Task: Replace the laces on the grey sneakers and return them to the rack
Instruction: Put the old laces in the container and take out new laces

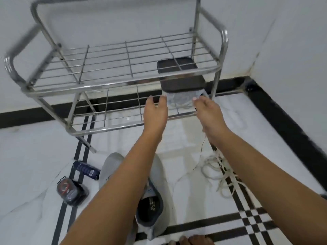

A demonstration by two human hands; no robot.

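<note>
Steel rack [123, 82] stands against the wall; all positions below are given from it. On its lower shelf, right end, I note a clear container [180, 99] with a dark lid. The left hand [155, 110] is open, fingers straight, at the container's left wall. The right hand [207, 112] is at its right wall; I cannot tell whether it grips. One grey sneaker [113, 165] lies on the floor in front of the rack, and loose white laces [221, 174] lie to its right. Risk: the container sits under the upper shelf's front rail, so a steep lift would knock the lid against it. A thin thread [201, 147] hanging below the right wrist could snag.
</note>
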